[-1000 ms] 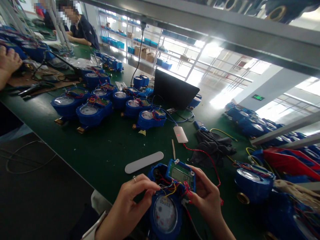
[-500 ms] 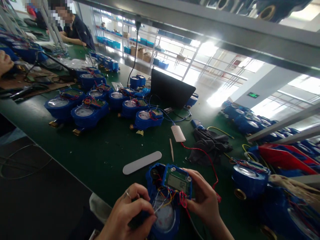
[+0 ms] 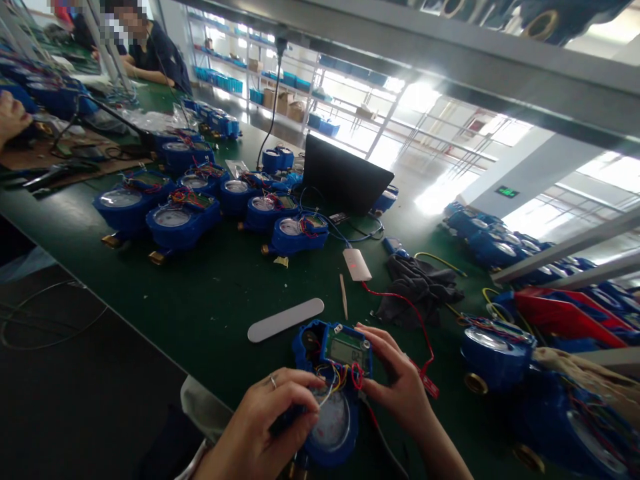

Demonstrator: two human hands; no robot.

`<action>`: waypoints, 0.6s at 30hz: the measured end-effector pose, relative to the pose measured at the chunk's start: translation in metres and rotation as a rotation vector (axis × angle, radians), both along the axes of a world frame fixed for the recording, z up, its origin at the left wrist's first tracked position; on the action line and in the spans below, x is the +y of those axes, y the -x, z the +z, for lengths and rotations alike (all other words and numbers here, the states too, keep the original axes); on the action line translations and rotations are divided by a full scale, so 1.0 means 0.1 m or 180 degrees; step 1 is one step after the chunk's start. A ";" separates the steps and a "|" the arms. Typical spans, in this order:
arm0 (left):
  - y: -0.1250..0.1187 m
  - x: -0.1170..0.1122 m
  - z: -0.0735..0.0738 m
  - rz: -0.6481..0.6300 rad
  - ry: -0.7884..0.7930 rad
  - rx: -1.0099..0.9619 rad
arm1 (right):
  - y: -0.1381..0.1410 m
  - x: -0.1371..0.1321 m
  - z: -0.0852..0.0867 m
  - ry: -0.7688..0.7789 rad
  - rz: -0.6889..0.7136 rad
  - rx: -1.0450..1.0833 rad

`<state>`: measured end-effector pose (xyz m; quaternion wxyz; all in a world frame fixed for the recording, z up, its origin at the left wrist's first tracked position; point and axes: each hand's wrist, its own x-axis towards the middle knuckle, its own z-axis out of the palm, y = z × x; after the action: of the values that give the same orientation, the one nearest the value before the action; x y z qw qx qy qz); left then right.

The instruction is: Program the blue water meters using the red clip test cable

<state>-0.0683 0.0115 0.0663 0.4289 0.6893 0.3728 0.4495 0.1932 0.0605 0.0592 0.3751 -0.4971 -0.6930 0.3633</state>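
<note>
Blue meter (image 3: 327, 433) is set on green table (image 3: 200, 307), nr side of white strip (image 3: 286, 320) & a bit R of it, dial up. Its display unit (image 3: 347, 350) is seen just off strip's R end, nr side; LCD digits too blurred to read. Display unit is gripped by R hand (image 3: 397, 377), also R of strip on nr side: thumb put below, fingers above, spread only by unit's depth. Nr side of strip, over the dial's L edge, thumb & index of L hand (image 3: 273, 413) are brought nearly together & white wire (image 3: 327, 399) is pinched btwn tips; a ring is worn on that hand. Yellow & red wires (image 3: 345, 378) are bunched btwn display unit & dial.

Wooden stick (image 3: 343, 297) is laid just R of strip; white box (image 3: 357, 265) is placed beyond strip, to R, w/ red cable (image 3: 417, 313) plugged in at nr end. Dark cloth (image 3: 417, 287) is heaped well R of strip. More blue meters (image 3: 185, 223) are grouped beyond strip, mostly L; beyond them, far L of strip, a co-worker's hand (image 3: 13, 117) is partly cut off.
</note>
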 end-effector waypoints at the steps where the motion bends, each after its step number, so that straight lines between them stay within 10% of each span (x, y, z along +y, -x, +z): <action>1: 0.00 0.00 -0.01 0.0049 -0.0002 -0.0009 | -0.03 -0.01 0.03 0.0121 0.0004 -0.0049; 10: 0.00 0.01 -0.02 0.0093 -0.0073 -0.0222 | -0.27 -0.41 0.21 0.1603 0.0013 -0.3143; 18: -0.04 -0.02 -0.03 0.0201 -0.0199 -0.0176 | -0.27 -0.41 0.15 0.1074 0.0197 -0.3292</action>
<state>-0.0642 0.0097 0.0631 0.4029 0.6776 0.3681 0.4931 0.2204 0.0196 0.0743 -0.1106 -0.6436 -0.7335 0.1884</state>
